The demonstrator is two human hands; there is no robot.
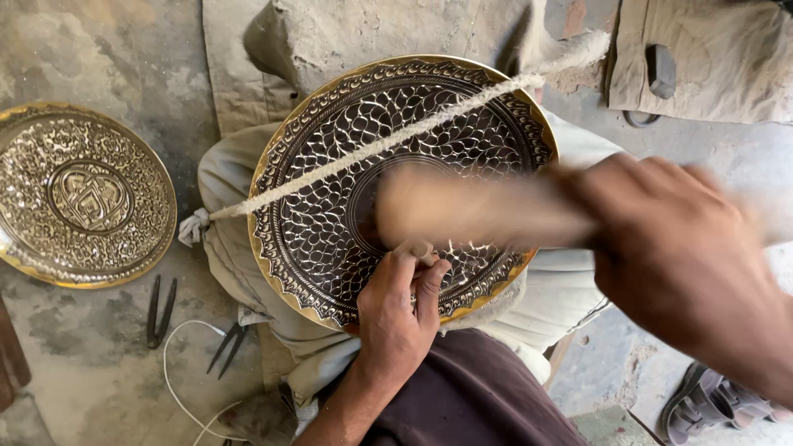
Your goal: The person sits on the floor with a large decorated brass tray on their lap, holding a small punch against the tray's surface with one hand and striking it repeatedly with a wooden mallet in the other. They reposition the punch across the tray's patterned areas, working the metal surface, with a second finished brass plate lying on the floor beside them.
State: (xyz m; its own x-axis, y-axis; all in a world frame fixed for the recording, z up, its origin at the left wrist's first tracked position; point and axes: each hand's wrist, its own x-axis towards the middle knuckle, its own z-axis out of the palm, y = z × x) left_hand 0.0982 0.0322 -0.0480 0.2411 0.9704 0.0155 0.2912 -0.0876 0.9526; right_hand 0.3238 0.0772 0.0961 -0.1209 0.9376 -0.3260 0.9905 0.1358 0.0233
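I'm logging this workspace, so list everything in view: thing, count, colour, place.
engraved plate: one, brass and black, on the lap, centre
rope: one, pale, stretched across that plate
second plate: one, brass, on the floor at left
pliers: one, dark, on the floor below the second plate
pointed tool: one, dark, beside the pliers
cord: one, white, on the floor at lower left
sandal: one, grey, lower right corner
cloth: one, tan, top right
chisel: one, its colour hard to tell, gripped upright on the plate
mallet: one, wooden, blurred in motion
left hand: holds the chisel
right hand: swings the mallet
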